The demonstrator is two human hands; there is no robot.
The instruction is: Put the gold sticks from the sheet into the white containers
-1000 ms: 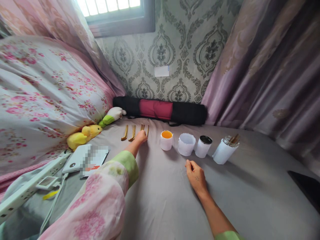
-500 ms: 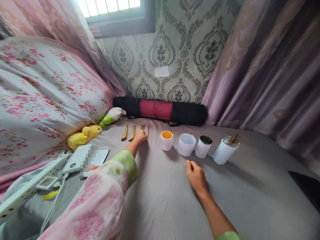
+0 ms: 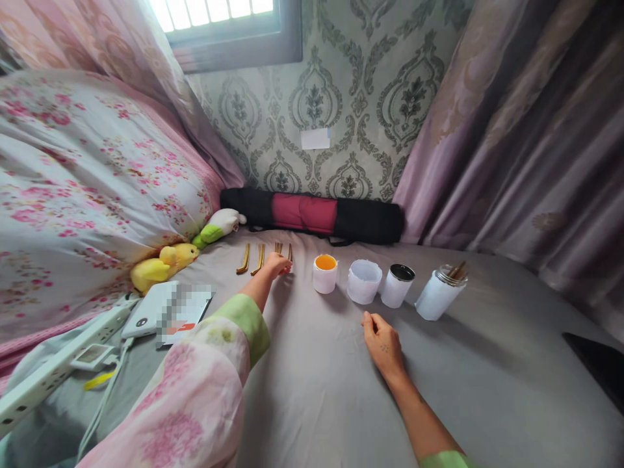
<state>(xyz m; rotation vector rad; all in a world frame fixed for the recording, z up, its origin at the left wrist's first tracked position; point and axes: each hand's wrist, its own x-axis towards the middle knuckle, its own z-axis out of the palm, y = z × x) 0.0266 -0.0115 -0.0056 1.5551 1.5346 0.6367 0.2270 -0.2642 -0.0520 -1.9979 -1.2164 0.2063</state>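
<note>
My left hand [image 3: 277, 265] reaches out over the gray sheet, its fingers loosened beside the lower end of a slim gold-brown stick [image 3: 291, 251]. Whether the fingertips touch that stick is hard to see. Behind the hand shows the top of another stick bundle [image 3: 277, 247], its lower part hidden. Two more bundles of bent-ended gold sticks, a left one [image 3: 244, 259] and a middle one [image 3: 259, 259], lie in line. My right hand [image 3: 383, 344] rests on the sheet with fingers curled and thumb against them; nothing shows in it. It lies in front of a white open tub [image 3: 364, 289].
A white cup with an orange inside [image 3: 324, 279], a dark-topped can [image 3: 396, 294] and a jar holding brown sticks [image 3: 439, 300] stand in a row. Left are plush toys [image 3: 160, 263], a white device [image 3: 149, 312] and a power strip [image 3: 63, 364]. A black-and-red bag [image 3: 312, 214] lies behind.
My left hand has shifted slightly and its fingers have loosened. The rightmost gold-brown stick looks thicker, as if another lies beside it. My right hand has stayed still.
</note>
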